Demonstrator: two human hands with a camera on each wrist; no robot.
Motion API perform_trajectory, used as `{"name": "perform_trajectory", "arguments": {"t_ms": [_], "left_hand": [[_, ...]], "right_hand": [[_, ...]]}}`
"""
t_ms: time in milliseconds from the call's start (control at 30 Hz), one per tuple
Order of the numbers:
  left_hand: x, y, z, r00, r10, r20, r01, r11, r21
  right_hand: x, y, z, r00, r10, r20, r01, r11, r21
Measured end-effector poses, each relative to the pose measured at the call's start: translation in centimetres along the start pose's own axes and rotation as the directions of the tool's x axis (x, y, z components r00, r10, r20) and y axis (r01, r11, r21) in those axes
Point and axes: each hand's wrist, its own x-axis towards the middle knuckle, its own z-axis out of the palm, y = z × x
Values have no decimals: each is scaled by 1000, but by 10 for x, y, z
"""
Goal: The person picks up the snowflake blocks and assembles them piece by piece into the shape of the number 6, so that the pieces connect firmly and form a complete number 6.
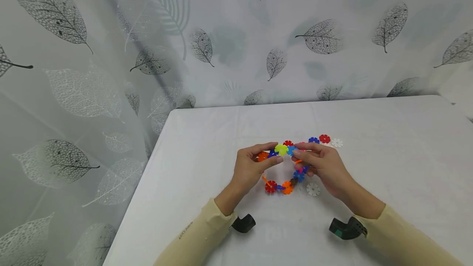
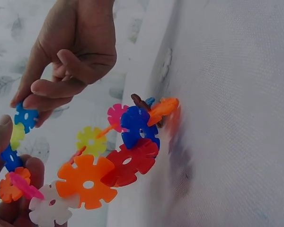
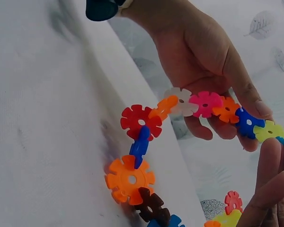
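Two beige sleeves [image 1: 197,235] reach in from the near side, a black wrist device [image 1: 244,223] at each cuff. Beyond them, on the white, finely textured table [image 1: 388,167], a loose white disc [image 1: 313,189] lies just beside the near right part of the colourful chain [image 1: 271,186]. That chain curves from both hands in a rough loop over the middle of the table; whether it closes behind the right fingers I cannot tell. The left hand [image 1: 248,166] pinches a dark blue disc [image 3: 249,123] between thumb and fingers, and the right hand [image 1: 325,165] pinches a light blue disc [image 2: 26,117], with a yellow-green disc [image 1: 281,150] between them. Gripping either side of it probably steadies the joints against the chain's weight. The pieces look like thin, smooth plastic, flower-shaped, with notched rims and a small central hole, set at angles to one another. Farther right lie a blue disc [image 1: 313,140], a red disc [image 1: 324,138] and another white disc [image 1: 337,142]. Past the far edge hangs a pale curtain [image 1: 229,52] printed with lacy leaves.
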Motion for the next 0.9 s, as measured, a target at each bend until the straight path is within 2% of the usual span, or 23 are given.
{"name": "perform_trajectory", "arguments": {"t_ms": [233,500,700,900], "left_hand": [[-2,2,2,1000,-2,3,3,999,-54],[-3,3,0,999,28,36,-30,998,53],[-3,2,0,999,17,33,-19,999,50],[-2,1,-1,999,39,29,-41,998,55]], "right_hand": [[0,0,3,1000,24,2,-24,998,63],[-1,3,1,1000,-12,-12,13,997,74],[-2,3,-2,999,-37,36,32,993,116],[-2,2,-2,999,-22,48,14,988,157]]}}
